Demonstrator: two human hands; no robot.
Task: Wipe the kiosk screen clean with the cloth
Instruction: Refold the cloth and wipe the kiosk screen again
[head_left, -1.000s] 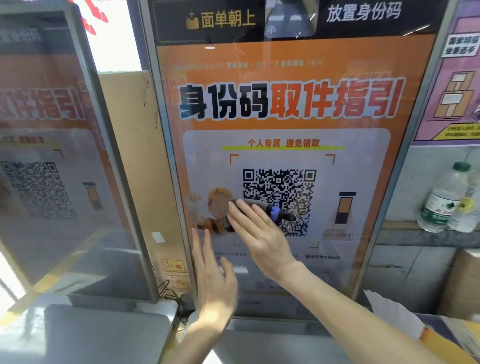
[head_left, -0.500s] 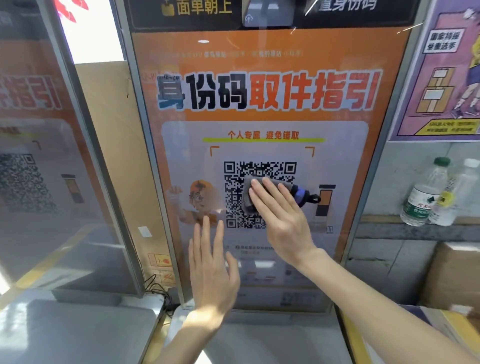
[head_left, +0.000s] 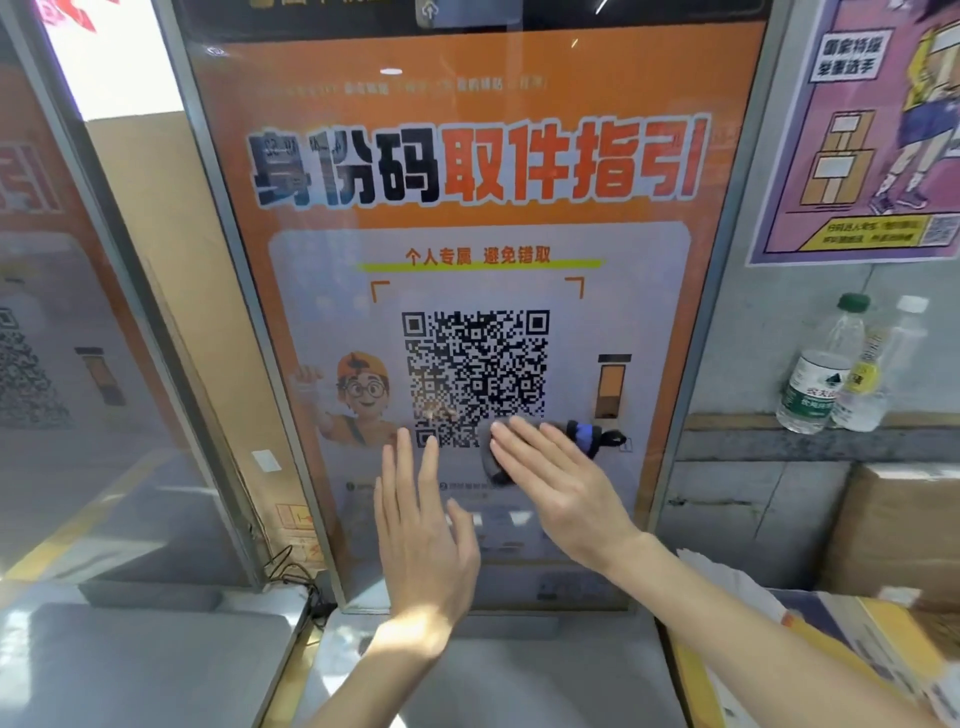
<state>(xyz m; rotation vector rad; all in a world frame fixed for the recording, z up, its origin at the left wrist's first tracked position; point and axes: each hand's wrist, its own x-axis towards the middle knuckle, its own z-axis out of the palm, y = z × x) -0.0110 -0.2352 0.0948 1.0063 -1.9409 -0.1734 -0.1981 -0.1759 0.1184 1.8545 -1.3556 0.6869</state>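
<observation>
The tall kiosk screen (head_left: 467, 88) stands upright in front of me, showing an orange poster with a QR code in its middle. My right hand (head_left: 556, 488) lies flat with straight fingers and presses a dark grey cloth (head_left: 582, 431) with a blue band against the glass, just below the QR code's lower right corner. Most of the cloth is hidden under the hand. My left hand (head_left: 421, 530) rests flat on the lower screen, fingers straight and pointing up, just left of the right hand.
A second kiosk panel (head_left: 62, 322) stands angled at the left, with cables (head_left: 296, 571) at its foot. Two water bottles (head_left: 831, 369) sit on a ledge at the right, below a purple poster (head_left: 872, 124). Cardboard boxes (head_left: 893, 525) and papers lie at the lower right.
My right hand slid the cloth right across the QR code, then down below its lower right corner. My left hand stayed flat on the lower screen. The view has drawn closer.
</observation>
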